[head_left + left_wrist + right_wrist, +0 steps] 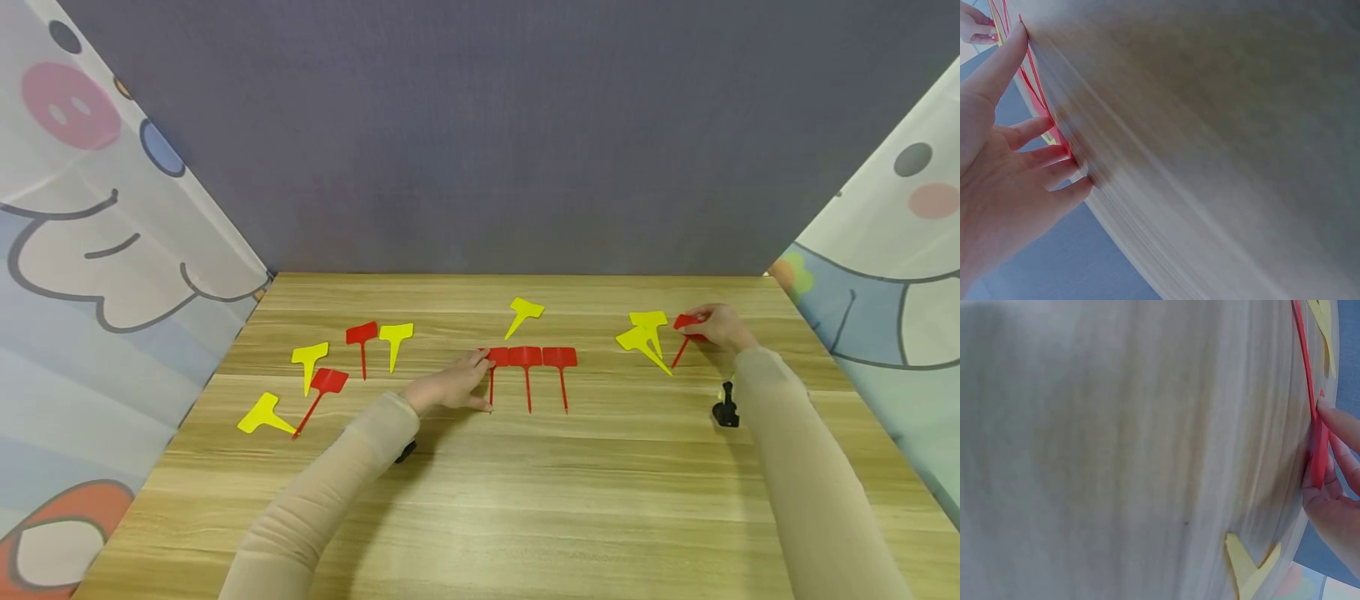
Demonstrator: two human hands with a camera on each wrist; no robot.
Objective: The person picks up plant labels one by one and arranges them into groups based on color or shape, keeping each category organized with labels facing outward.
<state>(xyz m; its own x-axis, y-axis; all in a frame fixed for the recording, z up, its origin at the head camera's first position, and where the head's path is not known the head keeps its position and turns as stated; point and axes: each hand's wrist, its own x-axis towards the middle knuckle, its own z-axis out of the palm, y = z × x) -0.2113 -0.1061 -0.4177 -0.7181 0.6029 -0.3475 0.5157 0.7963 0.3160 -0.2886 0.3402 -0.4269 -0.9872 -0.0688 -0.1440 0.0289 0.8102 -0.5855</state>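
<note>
Three red T-shaped plant labels lie side by side mid-table, heads in line and stakes toward me. My left hand rests at the leftmost red label, its fingers by the head and its thumb near the stake tip. In the left wrist view these fingers are spread and fairly straight, touching the red label. At the right, my right hand pinches another red plant label by its head, the stake slanting toward me. Two overlapping yellow plant labels lie just left of that hand.
Farther left on the table lie two red labels and several yellow labels. One yellow label lies behind the row. Another yellow piece shows in the right wrist view. A grey panel stands along the table's back edge.
</note>
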